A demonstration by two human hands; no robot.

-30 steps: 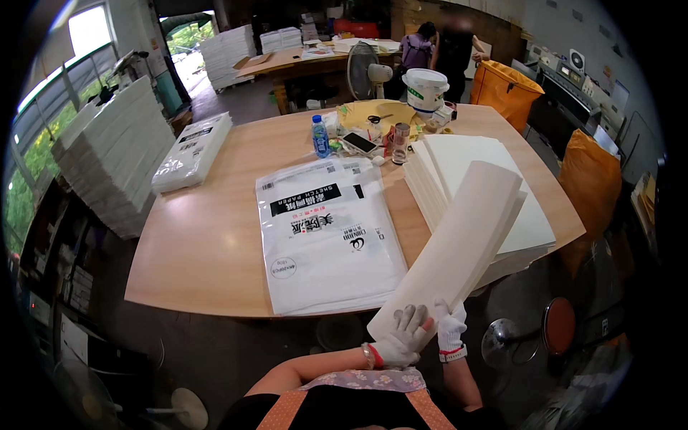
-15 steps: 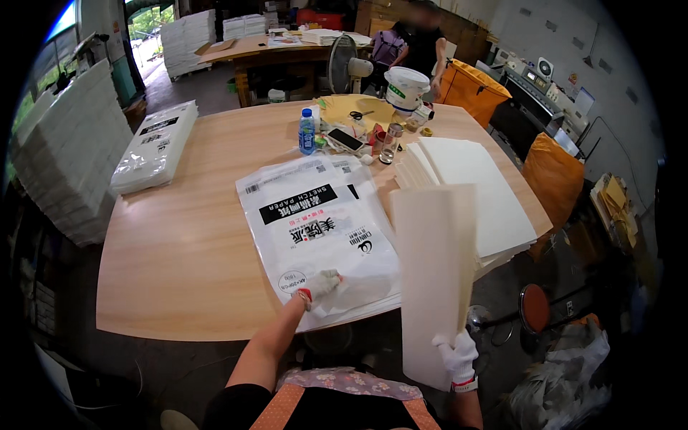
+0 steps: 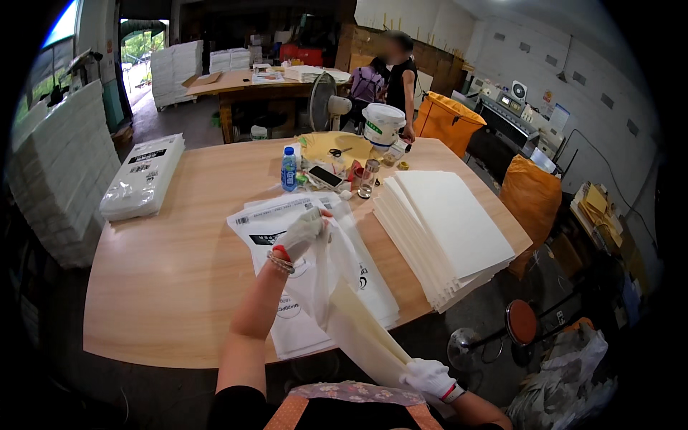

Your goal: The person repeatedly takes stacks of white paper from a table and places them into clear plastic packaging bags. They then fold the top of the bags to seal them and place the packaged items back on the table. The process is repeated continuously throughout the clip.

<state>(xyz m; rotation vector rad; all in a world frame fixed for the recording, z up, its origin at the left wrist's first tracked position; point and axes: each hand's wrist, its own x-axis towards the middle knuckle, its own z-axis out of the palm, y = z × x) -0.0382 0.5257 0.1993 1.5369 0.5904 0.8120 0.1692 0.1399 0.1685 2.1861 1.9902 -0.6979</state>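
My left hand [image 3: 304,233], in a pale glove, is closed on the lifted edge of a clear printed plastic bag [image 3: 347,256]. More flat bags [image 3: 374,292] of the same kind lie beneath it on the wooden table. My right hand [image 3: 428,378], gloved in white, grips a bent sheaf of cream paper sheets [image 3: 365,331] by its near end. The sheaf slopes up toward the raised bag, and its far end meets the bag's near part. Whether that end is inside the bag or against it, I cannot tell.
A tall paper stack [image 3: 459,229] stands at the table's right. Filled packs [image 3: 143,175] lie at the left. Beyond the bags are a blue bottle [image 3: 289,170], a phone [image 3: 325,176], a glass jar [image 3: 368,179] and a white bucket [image 3: 383,125]. Two people [image 3: 398,82] are farther back.
My left hand has moved up and away, raising the bag's edge. My right hand has swung the sheaf from upright at the right to a slant toward the bag.
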